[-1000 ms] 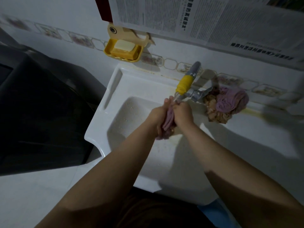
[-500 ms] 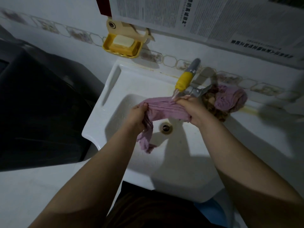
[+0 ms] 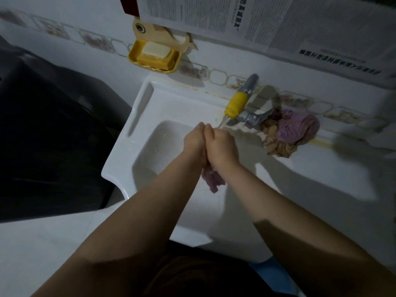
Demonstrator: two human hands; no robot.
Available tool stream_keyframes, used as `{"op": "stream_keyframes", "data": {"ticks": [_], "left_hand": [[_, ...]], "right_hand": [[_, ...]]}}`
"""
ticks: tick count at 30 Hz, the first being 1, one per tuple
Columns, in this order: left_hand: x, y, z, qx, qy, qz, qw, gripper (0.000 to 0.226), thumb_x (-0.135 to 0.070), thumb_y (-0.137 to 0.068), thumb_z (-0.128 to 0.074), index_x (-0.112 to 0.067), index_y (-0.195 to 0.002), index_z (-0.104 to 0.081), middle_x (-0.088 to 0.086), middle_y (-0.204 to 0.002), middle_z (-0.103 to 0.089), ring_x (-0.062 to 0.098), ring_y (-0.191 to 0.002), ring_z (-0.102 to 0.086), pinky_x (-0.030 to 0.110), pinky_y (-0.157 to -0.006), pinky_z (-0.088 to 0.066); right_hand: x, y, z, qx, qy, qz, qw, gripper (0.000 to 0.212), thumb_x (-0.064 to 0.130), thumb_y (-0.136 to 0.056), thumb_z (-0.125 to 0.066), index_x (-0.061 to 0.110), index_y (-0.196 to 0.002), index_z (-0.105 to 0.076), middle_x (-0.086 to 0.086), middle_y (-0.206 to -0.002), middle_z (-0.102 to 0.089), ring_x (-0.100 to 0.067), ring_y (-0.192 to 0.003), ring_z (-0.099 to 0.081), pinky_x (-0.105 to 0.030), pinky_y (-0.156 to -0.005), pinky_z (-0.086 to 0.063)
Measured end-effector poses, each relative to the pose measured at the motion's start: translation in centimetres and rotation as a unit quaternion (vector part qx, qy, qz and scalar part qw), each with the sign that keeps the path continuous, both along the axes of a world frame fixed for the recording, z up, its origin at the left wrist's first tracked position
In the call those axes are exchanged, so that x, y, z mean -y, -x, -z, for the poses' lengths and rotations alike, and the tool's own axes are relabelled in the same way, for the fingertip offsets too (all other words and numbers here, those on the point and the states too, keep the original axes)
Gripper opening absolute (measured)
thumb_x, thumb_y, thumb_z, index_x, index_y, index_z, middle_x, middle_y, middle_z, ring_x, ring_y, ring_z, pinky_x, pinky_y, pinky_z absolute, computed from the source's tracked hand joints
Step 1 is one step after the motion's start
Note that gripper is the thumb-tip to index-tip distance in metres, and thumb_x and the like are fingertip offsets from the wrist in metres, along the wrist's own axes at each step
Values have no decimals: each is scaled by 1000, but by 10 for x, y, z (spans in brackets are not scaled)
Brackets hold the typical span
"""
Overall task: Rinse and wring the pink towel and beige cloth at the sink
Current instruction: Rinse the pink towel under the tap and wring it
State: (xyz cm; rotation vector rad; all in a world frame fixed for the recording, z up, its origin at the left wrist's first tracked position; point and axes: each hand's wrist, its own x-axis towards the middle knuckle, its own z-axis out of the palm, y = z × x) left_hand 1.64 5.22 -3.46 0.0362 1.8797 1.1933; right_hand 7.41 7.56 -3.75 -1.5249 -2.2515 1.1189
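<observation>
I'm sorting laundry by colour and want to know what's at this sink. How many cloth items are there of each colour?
Pink or purple: 2, the pink towel gripped between the left hand and right hand, and a bunched pink cloth on the ledge by the tap.
Beige: 1, the beige cloth under that bunch.
Total: 3

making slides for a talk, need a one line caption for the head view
Both hands, left hand and right hand, squeeze a bunched pink towel over the sink beneath the running tap.

Home washroom: white ceramic sink (image 3: 137,116), wall tap (image 3: 240,103), yellow soap dish (image 3: 154,56) on tiled wall.
</observation>
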Motion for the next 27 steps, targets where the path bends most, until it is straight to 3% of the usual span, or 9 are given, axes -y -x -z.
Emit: {"op": "stream_keyframes", "data": {"ticks": [4,8,10,12,16,19,22,25,27], "left_hand": [[11,-8,-11,163,-55,-31,985,35,-19,-99,-40,-4,-72,-58,6,-49,-63,23,-59,-61,14,-36,-42],[31,24,-10,108,-19,132,985,39,-37,-89,-63,-1,-104,-67,16,-102,-71,27,-91,-68,34,-86,-55],[42,41,-3,39,7,230,972,56,-42,-79,-73,-1,-115,-59,16,-110,-67,30,-98,-65,37,-86,-54],[47,51,0,-81,56,341,935,70,-47,-71,-79,-7,-120,-50,8,-113,-61,25,-98,-61,36,-85,-51],[46,62,6,-228,96,471,847,36,-39,-75,-77,-15,-98,-62,0,-91,-60,19,-86,-55,27,-76,-42],[49,70,5,-193,45,412,890,21,-28,-80,-73,-12,-77,-60,2,-69,-56,18,-64,-52,29,-63,-40],[56,73,8,-22,-91,249,964,25,-16,-83,-62,7,-94,-63,15,-78,-63,22,-68,-58,34,-68,-46],[52,62,12,137,-206,101,964,19,-6,-91,-47,6,-96,-61,16,-72,-67,23,-64,-63,30,-63,-50],[44,54,12,235,-248,16,940,19,-8,-94,-45,2,-102,-59,12,-75,-68,20,-66,-64,29,-62,-54]], "right_hand": [[-46,1,9,79,-4,-11,997,45,48,-95,-42,9,-91,-65,-18,-99,-67,-34,-95,-62,-32,-74,-41],[-68,-16,7,30,102,-55,993,22,39,-92,-54,21,-102,-59,0,-93,-61,-21,-84,-58,-24,-67,-39],[-76,-28,-1,-53,245,-70,966,4,22,-92,-59,24,-95,-59,1,-92,-62,-21,-87,-60,-30,-75,-49],[-84,-38,-8,-100,383,-109,912,27,-2,-87,-58,22,-101,-61,-12,-109,-64,-28,-100,-61,-42,-90,-48],[-89,-43,-14,-10,363,-171,916,37,-5,-85,-58,28,-103,-60,-2,-111,-60,-22,-96,-62,-35,-65,-57],[-89,-44,-12,26,289,-150,945,20,8,-85,-66,27,-86,-61,-1,-91,-58,-21,-76,-61,-32,-50,-58],[-86,-45,-8,-15,294,-127,947,15,28,-76,-76,22,-81,-64,-4,-77,-59,-19,-71,-59,-31,-61,-58],[-77,-39,-5,-155,324,-54,932,14,19,-85,-67,20,-72,-71,-5,-80,-67,-19,-79,-63,-34,-75,-52],[-68,-30,-4,-273,377,26,885,28,5,-92,-54,17,-69,-65,-2,-65,-69,-18,-61,-66,-35,-60,-55]]}}
